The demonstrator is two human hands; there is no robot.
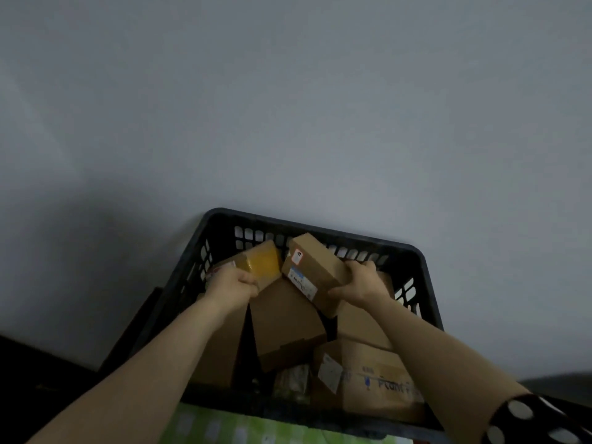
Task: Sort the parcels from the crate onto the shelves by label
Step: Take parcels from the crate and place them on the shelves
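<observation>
The left hand [234, 283] is curled round the near end of a small cardboard parcel wrapped in glossy yellow tape [259, 265], fingers tucked under it and the thumb side on top. The right hand [362, 282] grips the right end of an oblong brown cardboard box [315, 272] that is tilted up on end, with a white and blue printed shipping label and a small red-edged sticker facing the left. Both parcels are raised a little above the heap inside the black plastic lattice-sided crate [368, 241], their far corners nearly touching. Below them lie a plain brown carton [285, 325] in the middle and a larger brown carton with blue lettering [381, 379] near and to the right, among others. The crate stands against a pale grey wall [288, 107], and a green patterned surface [224, 424] shows under its near edge; no shelves are in view. Both held parcels look stiff and light enough for one hand each, but the taped one is likely slick, so a grip across its edges should hold better than flat fingers on the tape. The labelled box is best held by its short ends, which leaves the label uncovered for reading.
</observation>
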